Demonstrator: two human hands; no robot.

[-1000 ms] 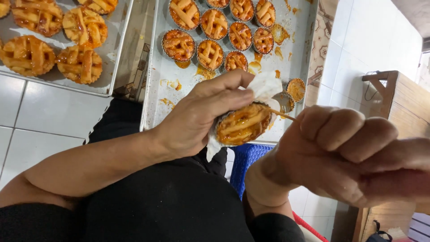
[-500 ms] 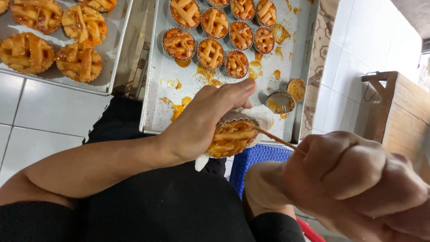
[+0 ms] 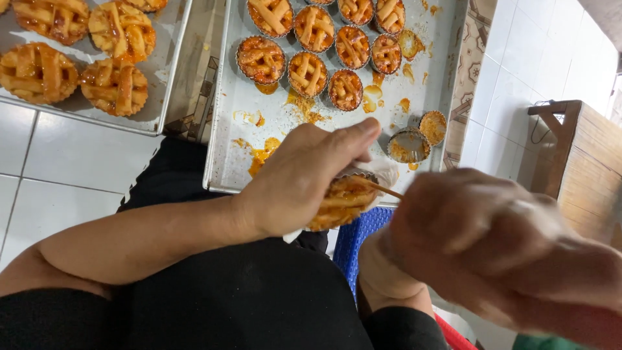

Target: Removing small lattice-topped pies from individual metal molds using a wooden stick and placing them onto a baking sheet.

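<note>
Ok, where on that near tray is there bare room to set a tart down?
The near tray has bare metal along its front-left part, between the tart rows and the left hand, though sticky smears spot it. The far end is crowded with tarts. Right front holds two empty tins. The left tray is mostly covered.

A golden lattice-topped tart (image 3: 338,206) tilts sideways, a thin wooden stick (image 3: 382,189) touching its rim.
</note>
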